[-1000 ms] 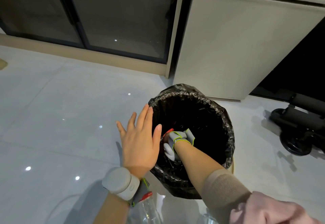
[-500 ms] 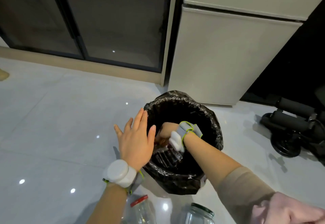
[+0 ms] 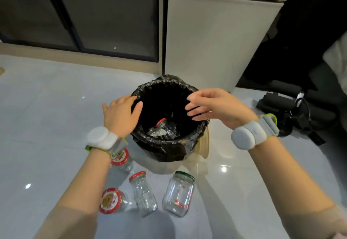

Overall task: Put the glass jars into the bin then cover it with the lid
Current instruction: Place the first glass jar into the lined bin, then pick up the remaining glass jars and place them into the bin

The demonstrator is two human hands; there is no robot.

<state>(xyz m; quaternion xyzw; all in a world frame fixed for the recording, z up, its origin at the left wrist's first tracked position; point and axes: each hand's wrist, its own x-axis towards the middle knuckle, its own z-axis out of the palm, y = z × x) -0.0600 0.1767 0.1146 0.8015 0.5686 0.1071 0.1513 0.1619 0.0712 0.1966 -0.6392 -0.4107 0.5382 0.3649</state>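
A bin lined with a black bag stands on the floor in front of me. At its bottom lies a glass jar with a red lid. My left hand rests flat on the bin's left rim, fingers apart. Over the right rim hovers my right hand, open and holding nothing. On the floor near me stand several glass jars: a green-lidded one, a slim red-lidded one, a wide red-lidded one, and one partly hidden under my left wrist. A beige lid leans behind the bin's right side.
A white cabinet stands right behind the bin. Dark glass doors run along the back left. Black equipment with rollers lies on the floor to the right. Glossy white tiles spread to the left.
My right hand has come up out of the bin without the jar, which now lies inside. The view has tilted down, showing the jars on the floor. My left hand stays at the rim.
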